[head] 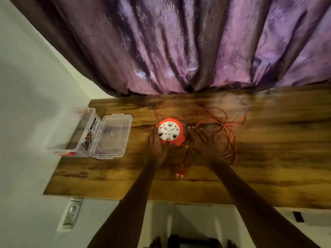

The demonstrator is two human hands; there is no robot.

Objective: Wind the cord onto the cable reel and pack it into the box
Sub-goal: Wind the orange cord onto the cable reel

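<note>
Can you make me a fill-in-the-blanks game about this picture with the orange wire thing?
1. The loose cord on the table is colored ____.
2. The clear plastic box left of the cable reel has its lid ____.
3. The left hand touches the ____.
4. The curtain behind the table is colored ____.

Missing words: orange; open; cable reel; purple

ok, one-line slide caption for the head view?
Both hands flank the orange cable reel, cord loose on table, open box waiting.
</note>
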